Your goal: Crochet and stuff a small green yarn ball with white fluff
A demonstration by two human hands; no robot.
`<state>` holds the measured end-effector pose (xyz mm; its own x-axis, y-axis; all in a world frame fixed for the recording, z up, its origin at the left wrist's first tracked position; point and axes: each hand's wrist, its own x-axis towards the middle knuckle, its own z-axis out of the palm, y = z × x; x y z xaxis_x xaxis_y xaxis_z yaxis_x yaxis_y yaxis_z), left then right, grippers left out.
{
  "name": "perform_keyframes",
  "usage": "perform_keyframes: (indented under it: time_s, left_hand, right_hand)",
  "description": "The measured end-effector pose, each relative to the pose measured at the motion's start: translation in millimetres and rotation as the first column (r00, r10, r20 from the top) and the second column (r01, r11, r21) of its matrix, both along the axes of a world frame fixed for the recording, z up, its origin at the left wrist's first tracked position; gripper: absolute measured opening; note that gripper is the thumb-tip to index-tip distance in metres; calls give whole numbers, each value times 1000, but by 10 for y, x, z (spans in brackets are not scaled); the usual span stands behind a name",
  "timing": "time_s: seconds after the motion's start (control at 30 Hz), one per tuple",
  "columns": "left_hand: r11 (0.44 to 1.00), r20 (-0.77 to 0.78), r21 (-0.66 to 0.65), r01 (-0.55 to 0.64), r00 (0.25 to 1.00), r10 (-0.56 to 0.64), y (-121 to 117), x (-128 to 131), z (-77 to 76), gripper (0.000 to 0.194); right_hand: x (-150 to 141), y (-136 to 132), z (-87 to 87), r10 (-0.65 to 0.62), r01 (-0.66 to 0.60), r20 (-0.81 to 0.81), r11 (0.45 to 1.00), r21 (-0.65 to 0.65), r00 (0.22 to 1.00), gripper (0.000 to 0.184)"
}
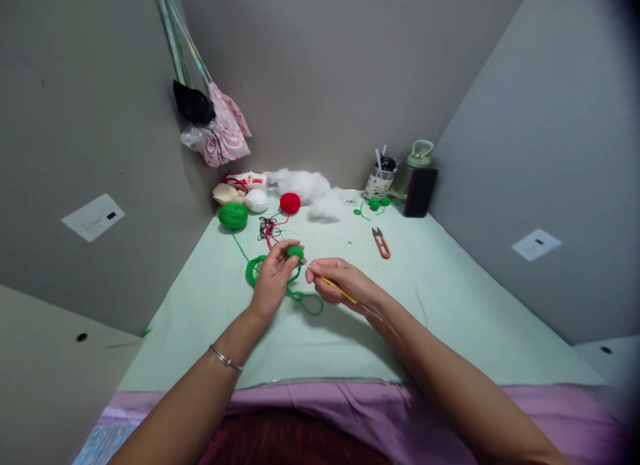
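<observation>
My left hand (273,276) pinches a small green crochet piece (295,252) between thumb and fingers above the middle of the table. Closed around the yellow handle of a crochet hook (340,290) is my right hand (344,281). The hook's thin metal tip points left and reaches the edge of the green piece; whether it is inside a stitch I cannot tell. Loose green yarn (256,270) lies in loops below and beside my left hand. From there a strand leads back to a green yarn ball (233,216).
Along the back are a red yarn ball (290,203), a white yarn ball (257,200), fluffy white stuffing (303,185), a pen cup (379,183), a bottle (419,155) and a dark phone-like slab (421,193). Orange thread snips (381,243) lie right of my hands. Grey panels enclose the table.
</observation>
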<state>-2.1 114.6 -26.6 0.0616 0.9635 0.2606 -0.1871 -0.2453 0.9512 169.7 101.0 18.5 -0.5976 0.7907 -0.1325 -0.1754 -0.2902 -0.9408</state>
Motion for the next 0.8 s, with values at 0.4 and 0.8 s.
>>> perform_keyframes:
  time_s: [0.4, 0.8]
  left_hand:
    - [999, -84, 36, 1, 996, 2, -99, 49, 50, 34]
    - [995, -174, 51, -82, 981, 90, -80, 69, -25, 16]
  right_hand:
    - [-2, 61, -82, -50, 51, 30, 998, -23, 998, 27]
    - [-225, -273, -22, -495, 127, 450, 764, 632, 743, 30]
